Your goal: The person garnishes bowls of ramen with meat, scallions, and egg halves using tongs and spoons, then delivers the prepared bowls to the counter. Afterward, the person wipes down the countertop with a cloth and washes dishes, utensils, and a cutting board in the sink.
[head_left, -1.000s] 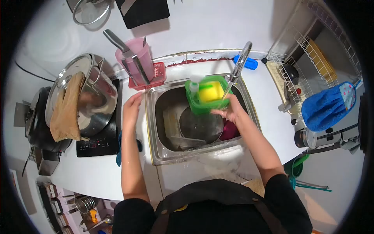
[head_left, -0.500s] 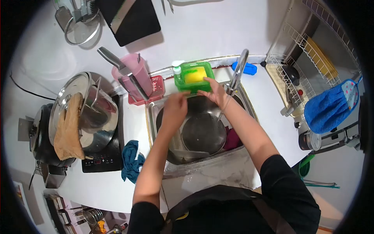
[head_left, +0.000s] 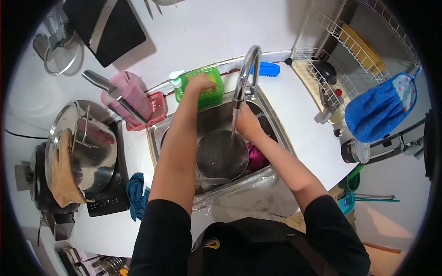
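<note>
The green tray (head_left: 210,98) with a white pump bottle (head_left: 176,78) stands behind the sink (head_left: 283,133). My left hand (head_left: 200,83) reaches into it, fingers bent over the yellow sponge (head_left: 214,79); whether they grip it is hidden. Under the running faucet (head_left: 248,64), my right hand (head_left: 245,123) is inside the sink, its fingers partly hidden by the spout and water. A dark round pan (head_left: 222,156) lies in the basin, with a magenta cloth (head_left: 258,158) on its right.
Left of the sink are a pink knife holder (head_left: 131,103), a steel pot (head_left: 94,152) on a cooktop and a teal cloth (head_left: 136,195). Behind the faucet lies a blue brush (head_left: 267,69). A wire rack (head_left: 331,69) and a blue hand towel (head_left: 375,112) are at the right.
My right hand has let go of the green tray and moved down into the sink. My left hand has moved up from the basin into the tray. The view has shifted.
</note>
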Motion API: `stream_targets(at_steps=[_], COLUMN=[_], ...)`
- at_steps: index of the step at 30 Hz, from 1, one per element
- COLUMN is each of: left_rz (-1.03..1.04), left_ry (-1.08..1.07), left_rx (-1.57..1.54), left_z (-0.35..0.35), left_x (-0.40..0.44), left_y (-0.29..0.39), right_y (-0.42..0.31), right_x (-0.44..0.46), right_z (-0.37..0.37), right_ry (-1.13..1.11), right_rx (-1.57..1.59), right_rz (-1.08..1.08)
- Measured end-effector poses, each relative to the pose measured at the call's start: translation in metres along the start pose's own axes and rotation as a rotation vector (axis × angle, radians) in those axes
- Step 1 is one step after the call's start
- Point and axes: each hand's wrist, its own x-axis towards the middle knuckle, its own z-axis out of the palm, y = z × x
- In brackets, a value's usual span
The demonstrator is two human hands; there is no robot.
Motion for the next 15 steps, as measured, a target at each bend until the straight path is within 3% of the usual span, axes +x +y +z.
stream_targets(at_steps=[1, 2, 5, 7, 9, 10, 13, 15], left_rz=[0.004, 0.005, 0.061, 0.056, 0.063, 0.069, 0.101, 0.125], left_ry=[0.11, 0.215, 0.481, 0.369, 0.349, 0.394, 0.497, 0.466], left_rx=[0.066, 0.132, 0.242, 0.194, 0.171, 0.171, 0.076, -0.019], left_z=[0.006, 0.011, 0.03, 0.021, 0.015, 0.011, -0.019, -0.034], left_x=[-0.011, -0.019, -0.01, -0.02, -0.031, -0.035, -0.061, -0.064], left_y=[0.003, 0.005, -0.005, 0.002, 0.012, 0.015, 0.031, 0.033], right_y=[0.009, 0.019, 0.008, 0.03, 0.055, 0.058, 0.051, 0.052], right_x=[0.001, -0.005, -0.025, -0.047, -0.058, -0.056, -0.059, -0.059], right_z=[0.022, 0.056, 0.033, 0.091, 0.138, 0.138, 0.127, 0.129], right_ry=[-0.08, 0.007, -0.37, -0.422, -0.499, -0.528, -0.385, -0.525], right_rx=[-0.003, -0.041, 0.361, 0.328, 0.545, 0.654, 0.53, 0.771], right_rz=[0.001, -0.014, 0.455, 0.501, 0.756, 0.877, 1.007, 0.939])
